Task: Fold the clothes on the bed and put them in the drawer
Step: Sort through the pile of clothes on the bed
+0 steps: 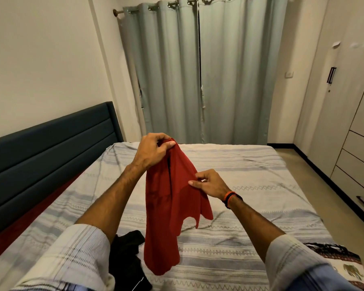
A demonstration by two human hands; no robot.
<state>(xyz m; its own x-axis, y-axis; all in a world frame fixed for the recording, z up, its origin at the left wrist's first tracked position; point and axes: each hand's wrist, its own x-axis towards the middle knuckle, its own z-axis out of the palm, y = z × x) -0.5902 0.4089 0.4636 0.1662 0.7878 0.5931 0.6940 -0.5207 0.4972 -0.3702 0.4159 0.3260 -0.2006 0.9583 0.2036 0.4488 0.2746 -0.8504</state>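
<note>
- Red garment [170,206]: held up in the air above the bed [250,164], hanging loosely; its lower end dangles just over the near part of the striped bedsheet. Type of garment cannot be told while it hangs bunched.
- Left hand [153,151]: raised, fingers pinched closed on the top edge of the red garment.
- Right hand [210,183]: lower and to the right, thumb and fingers nipped on a side edge of the same garment, drawing it slightly out. An orange-and-black band sits at that wrist.
- The hands are apart, one high, one lower.
- Black garment [128,257]: crumpled on the near left of the bed, partly behind the left sleeve.
- Patterned cloth [340,261], dark and red with a printed figure: lies at the near right edge of the bed.
- Drawers [357,175]: on the right wall, stacked, all shut, dark bar handles.
- Dark headboard [51,148] on the left; grey curtains [198,70] drawn closed at the far end.
</note>
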